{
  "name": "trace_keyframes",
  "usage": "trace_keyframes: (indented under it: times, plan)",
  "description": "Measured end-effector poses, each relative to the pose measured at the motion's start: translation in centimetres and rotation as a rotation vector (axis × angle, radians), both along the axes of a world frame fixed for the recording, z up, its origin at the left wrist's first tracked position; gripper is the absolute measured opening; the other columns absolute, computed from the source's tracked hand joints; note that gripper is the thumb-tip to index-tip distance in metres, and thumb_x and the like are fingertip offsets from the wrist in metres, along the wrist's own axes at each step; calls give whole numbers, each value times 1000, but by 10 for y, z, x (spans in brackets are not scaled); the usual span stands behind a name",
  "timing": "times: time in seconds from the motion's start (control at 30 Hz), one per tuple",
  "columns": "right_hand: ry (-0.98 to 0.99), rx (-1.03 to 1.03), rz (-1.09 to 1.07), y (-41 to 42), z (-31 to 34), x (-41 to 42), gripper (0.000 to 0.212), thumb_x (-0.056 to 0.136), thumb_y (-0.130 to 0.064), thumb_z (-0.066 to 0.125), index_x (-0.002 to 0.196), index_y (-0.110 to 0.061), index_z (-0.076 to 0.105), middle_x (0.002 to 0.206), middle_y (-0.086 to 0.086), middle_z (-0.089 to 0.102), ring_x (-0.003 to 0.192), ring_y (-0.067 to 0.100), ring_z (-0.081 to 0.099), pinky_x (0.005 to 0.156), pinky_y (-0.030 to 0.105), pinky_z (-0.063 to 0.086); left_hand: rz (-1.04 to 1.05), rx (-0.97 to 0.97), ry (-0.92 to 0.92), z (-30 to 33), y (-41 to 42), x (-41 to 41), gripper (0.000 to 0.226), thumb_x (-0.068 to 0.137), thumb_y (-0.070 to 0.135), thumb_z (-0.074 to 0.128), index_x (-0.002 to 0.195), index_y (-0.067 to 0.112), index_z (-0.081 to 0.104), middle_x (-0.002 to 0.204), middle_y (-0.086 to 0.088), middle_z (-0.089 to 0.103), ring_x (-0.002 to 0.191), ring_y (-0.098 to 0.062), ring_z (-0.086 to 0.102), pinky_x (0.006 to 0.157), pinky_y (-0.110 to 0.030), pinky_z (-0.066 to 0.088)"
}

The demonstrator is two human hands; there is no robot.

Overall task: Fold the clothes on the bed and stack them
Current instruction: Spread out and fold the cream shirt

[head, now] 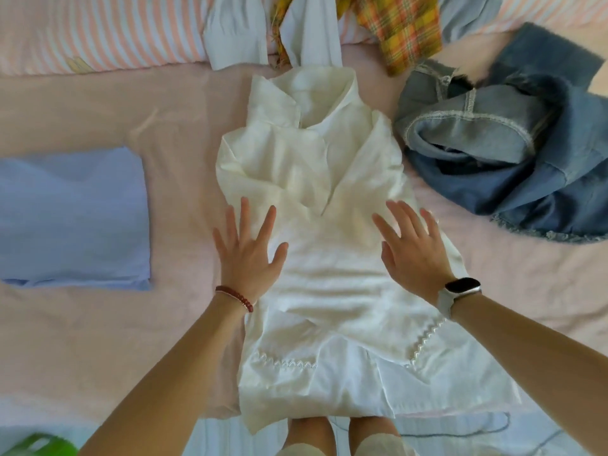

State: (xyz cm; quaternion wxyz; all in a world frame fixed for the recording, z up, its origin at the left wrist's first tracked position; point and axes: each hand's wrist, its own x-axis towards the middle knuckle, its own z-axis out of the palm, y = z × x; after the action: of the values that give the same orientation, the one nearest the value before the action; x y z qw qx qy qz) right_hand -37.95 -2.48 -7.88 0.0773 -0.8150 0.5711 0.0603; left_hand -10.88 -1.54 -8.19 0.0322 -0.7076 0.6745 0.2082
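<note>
1. A white collared garment of light woven cloth point(329, 258) lies flat along the middle of a bed covered in a pale pink sheet point(82, 340), collar toward twelve o'clock and hem toward six. A zigzag trim runs across its lower part.
2. The left hand point(248, 258) rests at nine o'clock of the garment's waist, fingers straight and spread, palm down on the cloth edge. A dark red bead bracelet point(235, 296) circles that wrist.
3. The right hand point(413, 250) lies at three o'clock of the waist, fingers likewise straight and fanned (slightly blurred, so contact with the cloth is hard to judge). A white-strapped smartwatch point(460, 289) sits on that wrist.
4. At nine o'clock of the scene, well apart from the white garment, a folded light blue cloth rectangle point(72, 218) lies flat, cut off at the left edge.
5. At two o'clock, a crumpled heap of blue denim with frayed hems point(513, 153) lies unfolded; what kind of garment cannot be told.
6. At twelve o'clock, a yellow and orange plaid cloth point(401, 31) and pale blue-white cloths point(237, 31) are cut off by the top edge.
7. A pillow with pink and white stripes point(98, 31) sits at eleven o'clock.
8. At seven o'clock, a blurred green shape point(36, 444) cannot be identified.
</note>
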Motion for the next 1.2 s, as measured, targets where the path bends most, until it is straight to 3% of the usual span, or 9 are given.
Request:
trace_keyframes:
  times: [0.23, 0.33, 0.47, 0.57, 0.63, 0.7, 0.8, 0.97, 1.2]
  plan:
    - [260, 286, 105, -89, -23, 21, 54, 97, -39, 17, 148, -22, 16, 154, 20, 15, 142, 37, 11, 113, 54, 8, -132, 198, -174, -31, -65, -9, 66, 94, 52, 32, 148, 36, -3, 156, -6, -14, 143, -33, -13, 110, -61, 1]
    - [298, 242, 173, -107, -18, 26, 49, 97, -38, 25, 144, -25, 23, 141, 13, 37, 129, 32, 33, 102, 49, 27, -157, 178, -162, -36, -81, -5, 67, 89, 55, 42, 146, 36, 13, 156, -6, -3, 143, -29, -4, 108, -64, -2]
    - [-60, -18, 130, -147, -6, 31, 28, 93, -23, 40, 106, -8, 59, 104, 14, 58, 93, 35, 55, 80, 43, 41, -27, -112, -70, -22, -123, 5, 63, 86, 43, 56, 142, 25, 34, 154, -8, 16, 141, -29, 12, 109, -62, 0]
    - [-272, -67, -134, -185, -7, 41, 30, 91, -17, 48, 115, 0, 52, 118, 21, 51, 103, 40, 51, 83, 47, 42, 133, -43, -81, -19, -165, 16, 68, 92, 44, 47, 148, 21, 17, 156, -9, 12, 142, -29, 10, 111, -57, 6]
    - [-311, 130, -264, -211, -11, 47, 48, 94, -22, 48, 136, -3, 33, 135, 18, 40, 121, 38, 41, 95, 48, 37, 236, 43, 56, -20, -190, 23, 62, 92, 45, 46, 142, 17, 25, 145, -10, 33, 135, -32, 26, 107, -52, 24]
    - [-427, 334, -315, -235, -17, 49, 56, 96, -25, 46, 143, -8, 23, 136, 17, 42, 122, 37, 42, 98, 46, 37, 326, 89, 266, -22, -208, 27, 37, 91, 45, 47, 109, 13, 41, 102, -6, 52, 110, -33, 46, 90, -43, 38]
    - [-542, 404, -434, -256, -18, 51, 51, 95, -31, 49, 138, -7, 35, 113, 12, 53, 107, 29, 51, 85, 34, 41, 394, 123, 437, -20, -225, 23, 31, 93, 42, 46, 78, 18, 34, 73, 5, 36, 81, -23, 42, 72, -30, 33]
    - [-727, 299, -425, -273, -1, 63, 32, 92, -27, 55, 114, -4, 53, 87, 3, 55, 85, 22, 53, 56, 17, 36, 629, 116, 755, -3, -240, 18, 21, 93, 29, 54, 91, 9, 54, 64, -2, 44, 52, -15, 39, 43, -16, 35]
    - [-526, 283, -226, -259, 25, 53, 44, 90, -36, 55, 122, -6, 47, 104, 9, 60, 97, 28, 56, 83, 42, 47, 74, -167, 402, 22, -222, 29, 30, 100, 25, 38, 117, 1, 47, 92, -15, 60, 83, -30, 57, 69, -34, 41]
